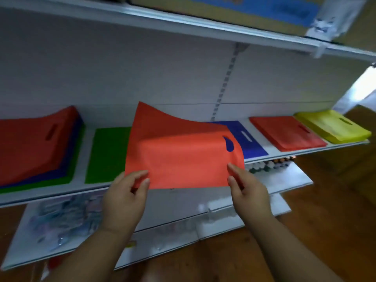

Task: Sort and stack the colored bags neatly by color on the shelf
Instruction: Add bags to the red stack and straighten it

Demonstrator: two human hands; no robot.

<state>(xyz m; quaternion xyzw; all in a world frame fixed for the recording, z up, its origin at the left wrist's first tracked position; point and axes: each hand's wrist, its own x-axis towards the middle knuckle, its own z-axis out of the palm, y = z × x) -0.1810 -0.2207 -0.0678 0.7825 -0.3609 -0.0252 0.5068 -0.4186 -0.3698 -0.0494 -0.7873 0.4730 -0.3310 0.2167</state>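
Red bag (pixel 183 157) pinched by both hands, unlabelled.

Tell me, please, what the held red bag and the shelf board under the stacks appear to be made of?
Red bag: probably thin non-woven fabric, matte; it bends and curls softly where both hands pinch its edge, and has a die-cut handle slot. Shelf board: likely painted metal, smooth white, with a thin rigid front lip.

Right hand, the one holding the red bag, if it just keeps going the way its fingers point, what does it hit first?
Probably the blue bags on the shelf, behind the red bag the right hand pinches; depth is unclear.
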